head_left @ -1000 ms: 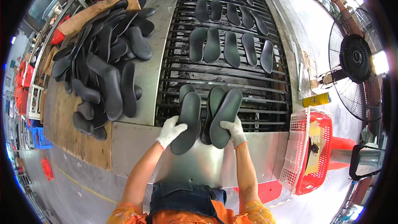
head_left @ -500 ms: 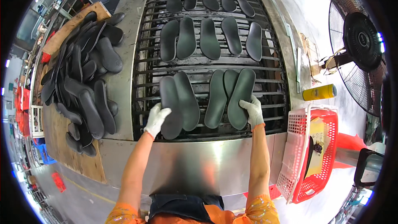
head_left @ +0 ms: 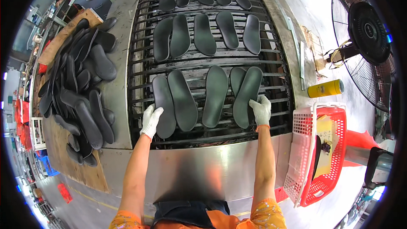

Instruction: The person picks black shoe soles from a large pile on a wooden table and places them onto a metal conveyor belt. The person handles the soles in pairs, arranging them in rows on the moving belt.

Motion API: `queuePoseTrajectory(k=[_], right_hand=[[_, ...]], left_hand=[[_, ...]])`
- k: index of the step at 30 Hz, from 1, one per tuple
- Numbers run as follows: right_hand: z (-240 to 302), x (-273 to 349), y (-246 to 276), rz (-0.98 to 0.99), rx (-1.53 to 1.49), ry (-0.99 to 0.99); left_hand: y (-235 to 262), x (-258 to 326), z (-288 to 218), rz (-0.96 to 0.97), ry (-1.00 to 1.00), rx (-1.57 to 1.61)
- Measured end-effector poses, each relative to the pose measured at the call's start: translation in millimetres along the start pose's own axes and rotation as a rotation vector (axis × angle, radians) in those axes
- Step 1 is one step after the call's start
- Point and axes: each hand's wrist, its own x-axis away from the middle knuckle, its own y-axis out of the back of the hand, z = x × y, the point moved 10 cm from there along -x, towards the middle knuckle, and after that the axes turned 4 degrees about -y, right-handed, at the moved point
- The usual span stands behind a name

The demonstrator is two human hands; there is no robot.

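My gloved left hand (head_left: 151, 119) pinches the near left edge of the leftmost dark insole (head_left: 164, 107) in the front row. A second insole (head_left: 183, 101) lies just right of it, and a third insole (head_left: 215, 96) lies apart in the middle. My gloved right hand (head_left: 261, 109) grips the right edge of the rightmost insole (head_left: 247, 97), thumb on top. That insole overlaps another insole (head_left: 237, 78), most of which is hidden beneath it. All of them rest on or just over a dark slatted conveyor (head_left: 203, 138).
Farther up the conveyor lie more rows of insoles (head_left: 204, 34). A heap of insoles (head_left: 78, 97) covers the left side table. At right are a yellow cylinder (head_left: 325, 88), a red and white basket (head_left: 342, 144) holding papers, and a black fan (head_left: 369, 33).
Overlapping insoles in the front row have spread apart: the left pair has separated, and the middle one has parted from the right pair. My left hand has shifted left with its insole.
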Motion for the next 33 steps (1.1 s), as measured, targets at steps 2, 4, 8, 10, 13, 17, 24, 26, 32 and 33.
queuePoseTrajectory(k=[2, 4, 8, 10, 13, 17, 24, 26, 32, 33], right_hand=[[-13.0, -7.6, 0.8, 0.034, -0.035, -0.097], [-6.5, -7.2, 2.3, 0.061, -0.118, -0.077], [-4.1, -24.6, 19.5, -0.013, -0.095, 0.105], [1.4, -36.4, 37.4, -0.095, -0.085, 0.233], [2.9, -62.9, 59.3, -0.111, -0.007, 0.254], [25.9, -69.6, 70.0, -0.134, 0.272, 0.291], [64.0, -14.0, 38.7, -0.187, 0.333, 0.439], [80.4, 17.1, 9.8, -0.219, 0.408, 0.476], [107.2, 137.7, -80.7, -0.002, 0.295, 0.873], [115.7, 162.3, -93.6, 0.032, 0.236, 0.895]], left_hand=[[-1.6, -1.3, -1.2, 0.031, 0.003, -0.036], [2.4, -3.7, 1.4, 0.025, 0.0, -0.034], [-0.3, -8.2, -1.1, 0.024, -0.037, -0.034], [-6.6, -8.0, -3.6, 0.033, -0.025, -0.025], [-6.9, -10.1, -12.8, 0.042, -0.086, -0.036], [-2.1, -3.8, -40.0, 0.008, -0.239, -0.195], [27.7, 15.2, -55.0, -0.222, -0.322, -0.533], [42.9, 29.8, -40.3, -0.239, -0.284, -0.27], [119.7, 108.1, -55.3, -0.467, -0.314, -0.212], [137.8, 117.7, -52.9, -0.493, -0.221, -0.311]])
